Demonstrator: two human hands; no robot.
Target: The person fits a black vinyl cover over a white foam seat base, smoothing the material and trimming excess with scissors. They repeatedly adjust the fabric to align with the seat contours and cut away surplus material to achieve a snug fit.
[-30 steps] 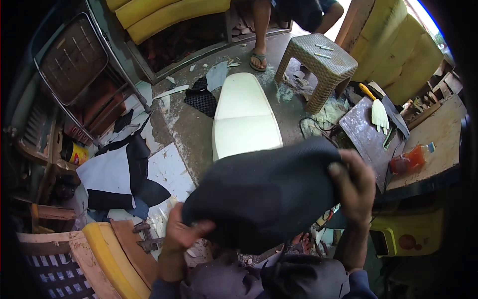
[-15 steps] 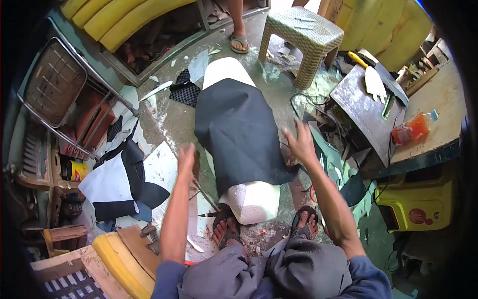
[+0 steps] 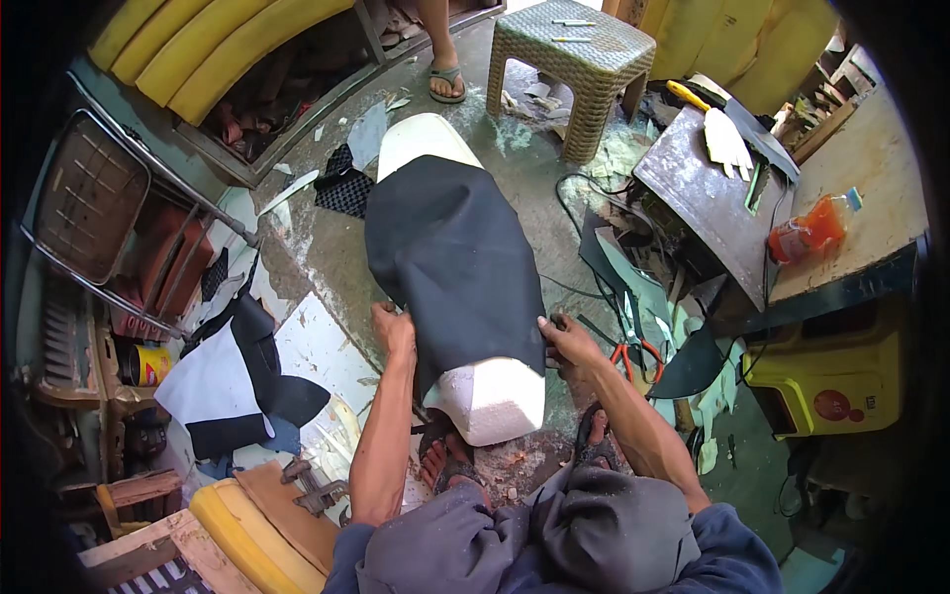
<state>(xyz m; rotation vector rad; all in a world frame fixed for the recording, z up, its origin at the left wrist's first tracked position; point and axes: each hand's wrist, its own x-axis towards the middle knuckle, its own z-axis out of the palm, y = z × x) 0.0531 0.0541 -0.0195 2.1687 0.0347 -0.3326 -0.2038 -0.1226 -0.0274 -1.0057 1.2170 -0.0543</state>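
Observation:
A long white padded form [image 3: 485,401], like a seat, lies on the floor between my feet, both ends showing beneath a black sheet [image 3: 445,247] draped over its middle. My left hand [image 3: 394,332] is at the sheet's left edge, fingers closed on it. On the opposite edge my right hand [image 3: 562,342] holds the sheet between thumb and bent fingers. Orange-handled scissors [image 3: 635,358] lie right of my right hand among scraps.
Another person's sandalled foot [image 3: 445,84] stands beyond the form beside a woven stool [image 3: 564,49]. Right: a metal board [image 3: 708,218] with glove, an orange bottle [image 3: 811,228], a yellow box [image 3: 831,386]. Left: a folded chair [image 3: 94,188], cloth scraps [image 3: 208,376]. Yellow foam [image 3: 247,525] lies lower left.
The black sheet, held up in my hands a second ago, now lies over the white form. My hands, open half a second ago, have moved inward and closed on its two sides.

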